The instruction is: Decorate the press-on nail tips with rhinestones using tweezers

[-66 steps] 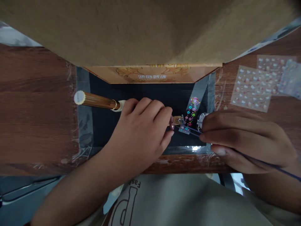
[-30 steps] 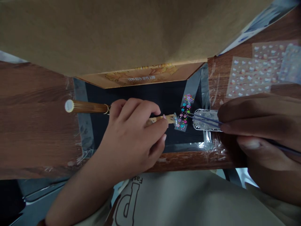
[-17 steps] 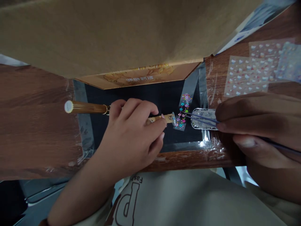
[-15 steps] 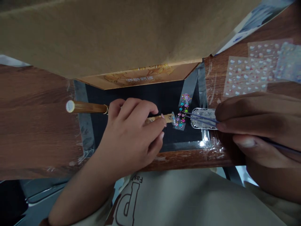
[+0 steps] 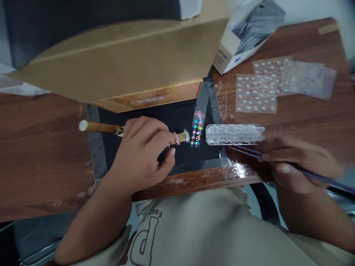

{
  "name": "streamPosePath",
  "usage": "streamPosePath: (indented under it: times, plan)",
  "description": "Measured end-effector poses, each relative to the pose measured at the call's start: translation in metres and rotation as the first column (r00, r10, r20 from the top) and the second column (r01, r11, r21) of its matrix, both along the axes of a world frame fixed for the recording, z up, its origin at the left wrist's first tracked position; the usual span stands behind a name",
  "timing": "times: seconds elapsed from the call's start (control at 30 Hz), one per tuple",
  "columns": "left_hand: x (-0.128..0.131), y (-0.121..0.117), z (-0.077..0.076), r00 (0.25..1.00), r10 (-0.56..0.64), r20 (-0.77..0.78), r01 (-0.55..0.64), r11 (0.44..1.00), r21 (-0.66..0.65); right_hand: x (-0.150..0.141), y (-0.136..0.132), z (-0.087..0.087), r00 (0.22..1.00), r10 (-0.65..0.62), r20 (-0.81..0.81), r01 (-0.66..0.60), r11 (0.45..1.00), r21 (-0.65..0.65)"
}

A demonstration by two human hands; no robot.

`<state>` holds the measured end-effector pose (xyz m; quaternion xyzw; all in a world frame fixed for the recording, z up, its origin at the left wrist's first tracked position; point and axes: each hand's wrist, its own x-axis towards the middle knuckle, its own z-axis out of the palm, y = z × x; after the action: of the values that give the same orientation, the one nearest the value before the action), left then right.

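My left hand [image 5: 144,151] curls over a slim gold pen-like stick [image 5: 101,127], whose white-tipped end juts out to the left. Beyond my fingertips on the right shows a narrow beige piece [image 5: 181,137] with a shiny, gem-like end; the hand hides whether it joins the gold part. In my right hand [image 5: 299,162], blurred by motion, is a pair of slender tweezers [image 5: 246,150]. Their points are close to the front edge of a long clear case [image 5: 233,135] of small glittery bits. Between the case and the beige piece lies a strip of colourful gem stickers [image 5: 197,129].
A black mat [image 5: 177,111], taped at its edges, covers part of the wooden table [image 5: 47,155]. A large cardboard box [image 5: 144,59] stands over its back. Behind on the right are clear sticker sheets [image 5: 256,94] and a white box [image 5: 235,55] of dark packets.
The view has shifted, showing more of the table's right side. My right hand and the tweezers have moved from over the gem strip to the front of the clear case. My left hand keeps its hold.
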<state>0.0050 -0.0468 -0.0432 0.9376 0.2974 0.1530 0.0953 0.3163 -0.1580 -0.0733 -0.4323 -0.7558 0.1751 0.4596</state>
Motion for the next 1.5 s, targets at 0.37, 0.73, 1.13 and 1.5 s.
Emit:
streamPosePath:
  times: [0.37, 0.73, 1.13, 1.5]
  plan:
    - [0.075, -0.017, 0.024, 0.974, -0.126, -0.187, 0.131, 0.991, 0.012, 0.026, -0.011, -0.025, 0.992, 0.093, -0.09, -0.097, 0.994, -0.042]
    - [0.113, -0.011, 0.005, 0.946, -0.15, -0.287, 0.093, 0.975, -0.202, 0.021, -0.007, -0.018, 0.99, 0.115, 0.084, -0.112, 0.993, -0.038]
    - [0.109, -0.002, 0.003, 0.965, -0.107, -0.24, 0.039, 0.961, -0.272, 0.009, -0.003, -0.015, 0.982, 0.084, 0.171, -0.078, 0.996, -0.045]
    - [0.111, -0.001, -0.001, 0.965, -0.122, -0.232, 0.06, 0.965, -0.257, 0.009, -0.005, -0.019, 0.987, 0.034, 0.159, -0.029, 0.999, -0.034]
